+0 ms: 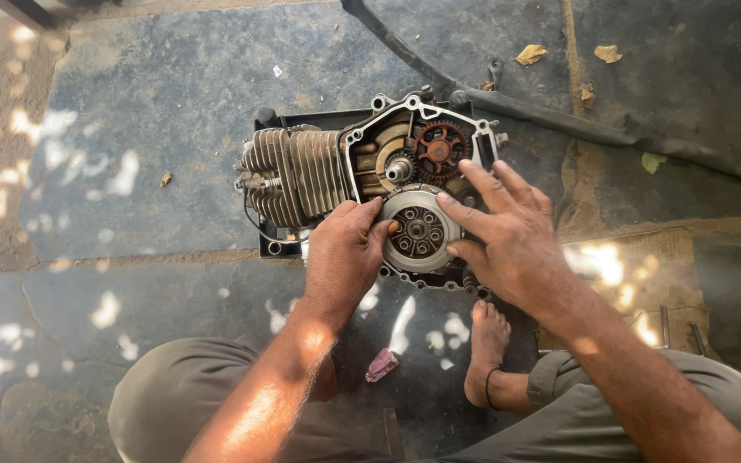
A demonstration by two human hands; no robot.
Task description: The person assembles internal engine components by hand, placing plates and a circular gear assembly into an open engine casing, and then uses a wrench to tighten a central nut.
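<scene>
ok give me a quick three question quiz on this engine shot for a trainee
1. True or false: both hands touch the round clutch on the engine.
2. Which lies on the ground between the person's knees? A) a wrench B) a small pink scrap C) a bolt
3. Fill in: the rust-coloured gear sits ____ the clutch in the picture.

Key:
1. True. The left hand presses its left edge, and the right hand spreads over its right side.
2. B, the pink scrap on the stone floor.
3. Above.
</scene>
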